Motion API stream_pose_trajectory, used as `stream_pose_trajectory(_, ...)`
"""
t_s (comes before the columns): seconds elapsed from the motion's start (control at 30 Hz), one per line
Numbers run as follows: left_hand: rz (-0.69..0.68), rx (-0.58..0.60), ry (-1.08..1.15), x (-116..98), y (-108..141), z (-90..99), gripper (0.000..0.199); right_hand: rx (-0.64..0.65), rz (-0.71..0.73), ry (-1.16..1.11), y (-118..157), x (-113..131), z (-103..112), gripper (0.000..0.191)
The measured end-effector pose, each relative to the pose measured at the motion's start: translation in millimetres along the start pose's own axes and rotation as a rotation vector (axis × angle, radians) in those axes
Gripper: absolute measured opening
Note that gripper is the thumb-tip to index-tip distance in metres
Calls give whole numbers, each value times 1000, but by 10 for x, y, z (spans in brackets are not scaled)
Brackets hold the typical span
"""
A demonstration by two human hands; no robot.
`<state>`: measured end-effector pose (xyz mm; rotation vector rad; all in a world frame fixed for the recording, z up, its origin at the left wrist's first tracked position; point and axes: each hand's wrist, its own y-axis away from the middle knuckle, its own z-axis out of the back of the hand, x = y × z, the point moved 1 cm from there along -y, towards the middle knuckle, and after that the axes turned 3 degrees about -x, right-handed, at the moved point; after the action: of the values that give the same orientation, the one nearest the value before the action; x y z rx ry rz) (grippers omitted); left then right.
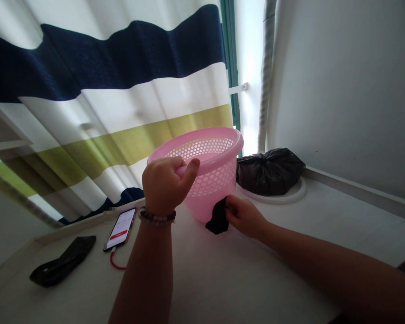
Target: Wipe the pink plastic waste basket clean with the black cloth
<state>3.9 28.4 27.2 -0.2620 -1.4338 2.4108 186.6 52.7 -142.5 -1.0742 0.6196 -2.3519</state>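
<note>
A pink plastic basket with a perforated upper wall stands on the white surface, or just above it; I cannot tell which. My left hand is closed round its near rim, thumb on the outside, with a beaded bracelet at the wrist. Low on the right, my right hand pinches a small piece of black cloth in front of the basket's lower wall. The cloth hangs from the fingertips and seems to touch the basket.
A tied black plastic bag sits on a white round lid or ring behind to the right. On the left lie a lit phone with a red cable and a folded black item. A striped curtain hangs behind.
</note>
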Motion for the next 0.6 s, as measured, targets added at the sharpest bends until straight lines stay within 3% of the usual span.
stream_pose_trajectory(0.1,-9,3,7,-26,2,9,51,-200,-71,-236,-66,-25,104,12)
stream_pose_trajectory(0.2,-17,8,12,-49,9,19,51,-266,-68,-265,-85,-32,169,22)
stream_pose_trajectory(0.33,7,1,-11,-30,10,7,52,-139,-1,-49,-44,7,149,28)
stream_pose_trajectory(0.47,21,-11,-22,-9,3,-18,53,60,4,157,10,2,16,17)
stream_pose_trajectory(0.6,9,-7,-16,-21,2,-25,52,103,-15,217,27,-50,-70,8)
